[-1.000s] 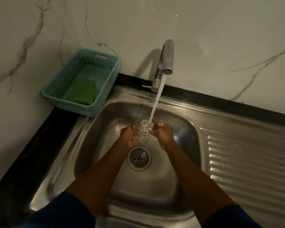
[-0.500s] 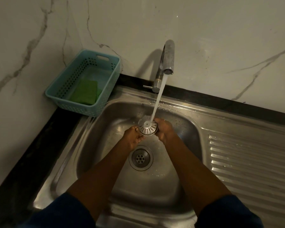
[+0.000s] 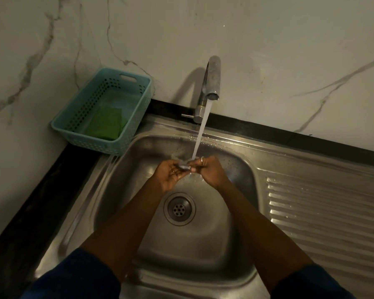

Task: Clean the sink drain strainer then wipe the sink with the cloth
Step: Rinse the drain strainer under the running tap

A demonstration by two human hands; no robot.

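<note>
The pale strainer (image 3: 184, 167) is held edge-on under the water stream (image 3: 200, 137), over the open drain (image 3: 179, 209) of the steel sink (image 3: 194, 251). The green cloth (image 3: 105, 125) is laid flat in the teal basket (image 3: 99, 145) beside the sink.

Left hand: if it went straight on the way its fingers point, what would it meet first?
The strainer, which the left hand pinches under the water stream; right behind it comes the right hand, gripping the other edge. Depth between them is hard to judge.
</note>
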